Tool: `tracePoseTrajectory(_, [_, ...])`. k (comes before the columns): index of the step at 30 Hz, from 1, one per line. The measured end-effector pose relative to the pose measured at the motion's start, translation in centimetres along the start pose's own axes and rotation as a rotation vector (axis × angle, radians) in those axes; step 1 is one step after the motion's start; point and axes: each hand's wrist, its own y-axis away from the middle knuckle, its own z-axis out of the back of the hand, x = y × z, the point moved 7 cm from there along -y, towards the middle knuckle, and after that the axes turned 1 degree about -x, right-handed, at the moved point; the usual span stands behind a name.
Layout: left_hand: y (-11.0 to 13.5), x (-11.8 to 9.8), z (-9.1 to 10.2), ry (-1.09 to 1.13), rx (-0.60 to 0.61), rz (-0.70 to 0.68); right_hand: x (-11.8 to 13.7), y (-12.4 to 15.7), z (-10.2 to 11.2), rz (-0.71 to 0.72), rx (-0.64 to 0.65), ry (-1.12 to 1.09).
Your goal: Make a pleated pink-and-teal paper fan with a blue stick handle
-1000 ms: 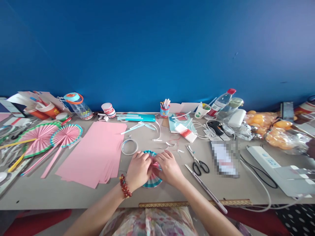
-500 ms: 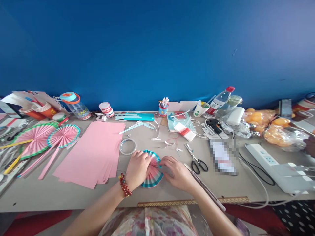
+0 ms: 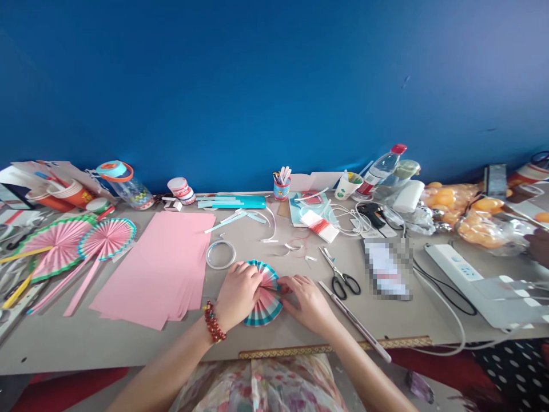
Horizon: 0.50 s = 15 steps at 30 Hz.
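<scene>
A round pleated paper fan [image 3: 262, 312], pink in the middle with a teal and white striped rim, lies on the table between my hands. My left hand [image 3: 241, 290] grips its left side, the fingers bent over the pleats and the fingertips near the centre. At the fan's right edge my right hand [image 3: 305, 298] pinches the paper where two pleated edges meet. Part of the fan is hidden under the left fingers. A clear tape roll [image 3: 221, 254] lies just beyond my left hand, and black-handled scissors [image 3: 340, 274] lie to the right of my right hand.
Pink paper sheets [image 3: 158, 269] lie to the left, with finished fans [image 3: 107, 239] beyond them. A utility knife [image 3: 355, 321] is by my right forearm. A power strip [image 3: 476, 280], cables and a bottle [image 3: 380, 174] stand right. Another person's hand [image 3: 538, 246] shows at the right edge.
The view has shifted slightly. Both hands stay on the fan; my right fingers have closed in a little at its right edge.
</scene>
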Motion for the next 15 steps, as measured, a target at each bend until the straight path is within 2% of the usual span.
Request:
tracePoseTrajectory(4, [-0.1,-0.1,0.0,0.0,0.03,-0.013,-0.2,-0.3,-0.1,-0.003,0.011,-0.054])
tracePoseTrajectory(15, [-0.4,-0.9,-0.1,-0.014,0.036,-0.08,-0.1,-1.4,0.9,0.035,-0.049,-0.021])
